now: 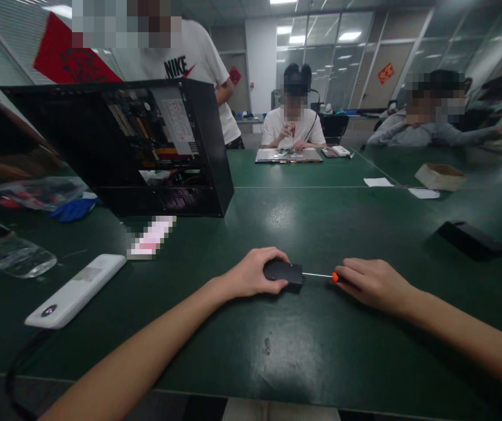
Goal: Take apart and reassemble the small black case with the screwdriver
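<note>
Near the middle of the green table, my left hand is closed round a small black box, with the thumb below and the fingers over its far side. My right hand grips a screwdriver by its handle, of which only an orange end shows past the fingers. Its thin metal shaft lies level and points left. The tip meets the right-hand face of the black box; the exact spot of contact is too small to make out.
An open black computer case stands at the back left. Left of my arm lie a white power bank with a cable, a clear bottle and a blue glove. A black object and an open carton are at right. People sit opposite.
</note>
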The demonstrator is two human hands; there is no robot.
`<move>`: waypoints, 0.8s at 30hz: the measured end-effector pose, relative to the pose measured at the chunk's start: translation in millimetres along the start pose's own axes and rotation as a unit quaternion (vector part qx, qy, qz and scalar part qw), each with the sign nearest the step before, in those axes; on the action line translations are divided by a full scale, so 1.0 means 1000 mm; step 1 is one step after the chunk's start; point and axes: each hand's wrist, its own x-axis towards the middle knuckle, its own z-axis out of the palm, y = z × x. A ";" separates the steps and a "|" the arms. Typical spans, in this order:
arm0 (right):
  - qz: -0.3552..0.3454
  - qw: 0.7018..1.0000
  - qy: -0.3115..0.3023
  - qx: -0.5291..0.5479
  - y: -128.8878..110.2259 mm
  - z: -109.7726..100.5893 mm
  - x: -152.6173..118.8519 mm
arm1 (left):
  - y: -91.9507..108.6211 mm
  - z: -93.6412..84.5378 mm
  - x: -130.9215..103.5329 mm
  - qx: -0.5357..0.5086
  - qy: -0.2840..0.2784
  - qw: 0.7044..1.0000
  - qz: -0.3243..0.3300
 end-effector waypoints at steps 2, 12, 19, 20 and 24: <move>-0.031 0.996 0.044 -0.068 -0.002 0.011 -0.003 | 0.000 0.001 0.000 0.003 -0.004 1.000 0.003; -0.020 0.998 0.033 -0.051 -0.022 0.023 0.021 | 0.000 0.004 -0.002 0.003 0.003 1.000 0.005; 0.008 0.999 0.014 -0.030 -0.028 0.024 0.024 | 0.001 0.000 -0.002 -0.008 -0.005 1.000 0.008; 0.011 0.999 0.014 -0.028 -0.028 0.026 0.023 | 0.002 -0.001 -0.002 -0.012 -0.007 1.000 0.009; 0.029 0.999 0.002 -0.015 -0.030 0.030 0.022 | 0.002 -0.007 -0.003 -0.030 -0.015 0.999 0.013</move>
